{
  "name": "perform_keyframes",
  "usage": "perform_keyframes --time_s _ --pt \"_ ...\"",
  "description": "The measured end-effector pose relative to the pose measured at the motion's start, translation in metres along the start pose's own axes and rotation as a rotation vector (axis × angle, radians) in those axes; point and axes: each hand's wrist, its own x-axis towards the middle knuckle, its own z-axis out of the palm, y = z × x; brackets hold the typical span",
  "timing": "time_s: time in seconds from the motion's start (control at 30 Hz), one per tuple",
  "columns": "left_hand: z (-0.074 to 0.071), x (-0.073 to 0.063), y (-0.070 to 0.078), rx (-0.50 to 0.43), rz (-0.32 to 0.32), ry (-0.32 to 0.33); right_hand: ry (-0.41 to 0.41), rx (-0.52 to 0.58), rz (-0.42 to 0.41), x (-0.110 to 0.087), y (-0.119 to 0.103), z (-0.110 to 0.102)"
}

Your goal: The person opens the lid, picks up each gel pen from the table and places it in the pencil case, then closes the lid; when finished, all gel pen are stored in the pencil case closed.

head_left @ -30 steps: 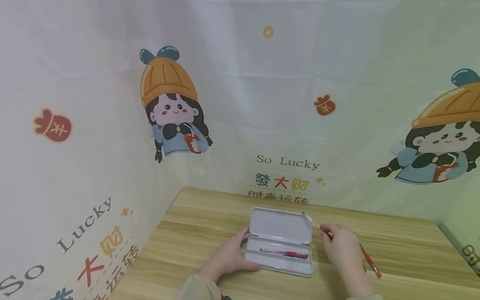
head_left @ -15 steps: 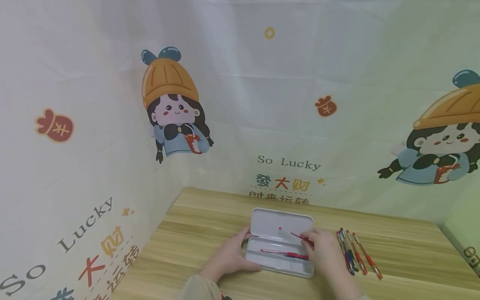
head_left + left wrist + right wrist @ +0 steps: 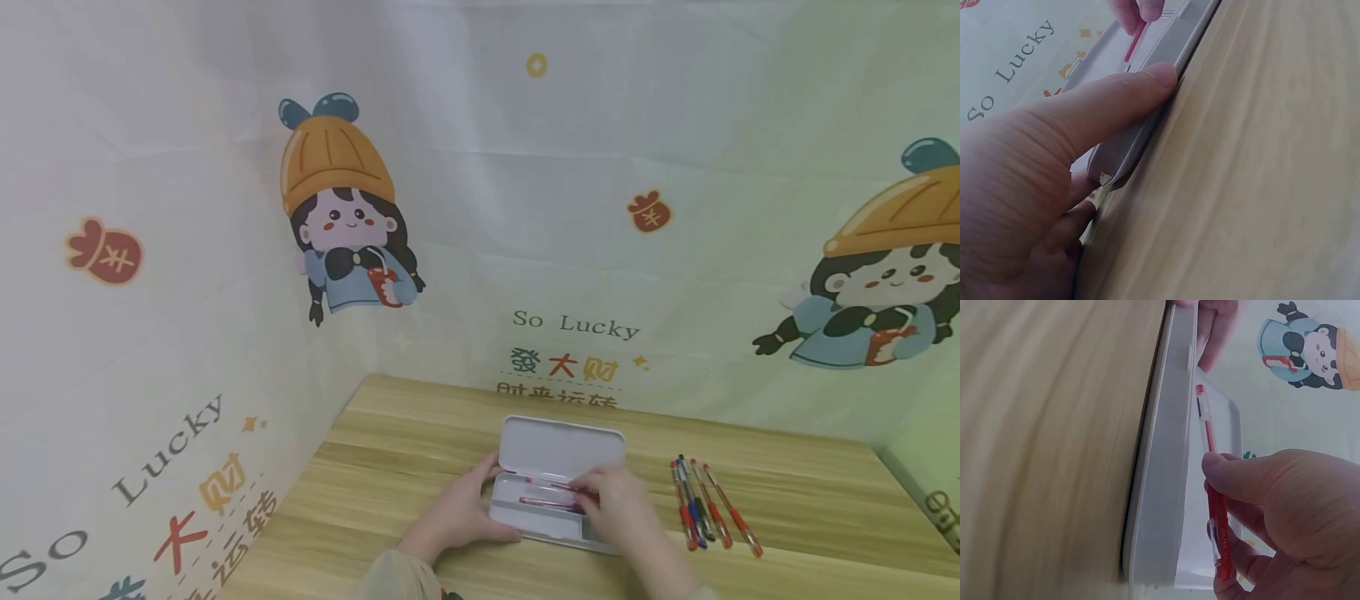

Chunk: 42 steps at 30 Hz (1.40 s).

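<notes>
A pale grey pencil case (image 3: 561,446) lies with its lid raised on the wooden table. My left hand (image 3: 465,507) holds its left end, the thumb along the front wall (image 3: 1132,147) in the left wrist view and the fingers round the end. Over the tray my right hand (image 3: 624,507) pinches a red gel pen (image 3: 1217,509) between thumb and fingers, lengthwise along the case. A second red pen (image 3: 546,503) lies in the tray, its right end hidden by the right hand.
To the right of the case, several pens (image 3: 693,508) with red, blue and black grips lie side by side on the wooden table (image 3: 405,442). A printed cloth (image 3: 465,208) hangs behind and at the left.
My right hand has moved left from beside the pens to over the case's tray, lowering the red pen and turning it lengthwise. My left hand stays on the pencil case.
</notes>
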Motion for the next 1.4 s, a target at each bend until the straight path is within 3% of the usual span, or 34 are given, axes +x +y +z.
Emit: perform_keyframes --time_s 0.37,1.17,1.4 --pt "0.001 0.000 -0.003 -0.001 0.008 0.002 -0.051 -0.003 -0.013 0.001 -0.004 0.014" --pt "0.001 0.002 -0.005 0.017 0.001 0.004 -0.120 0.107 0.060 -0.002 -0.004 0.008" --pt "0.000 0.002 -0.004 0.000 0.001 0.002 -0.038 0.122 0.110 0.000 0.009 -0.005"
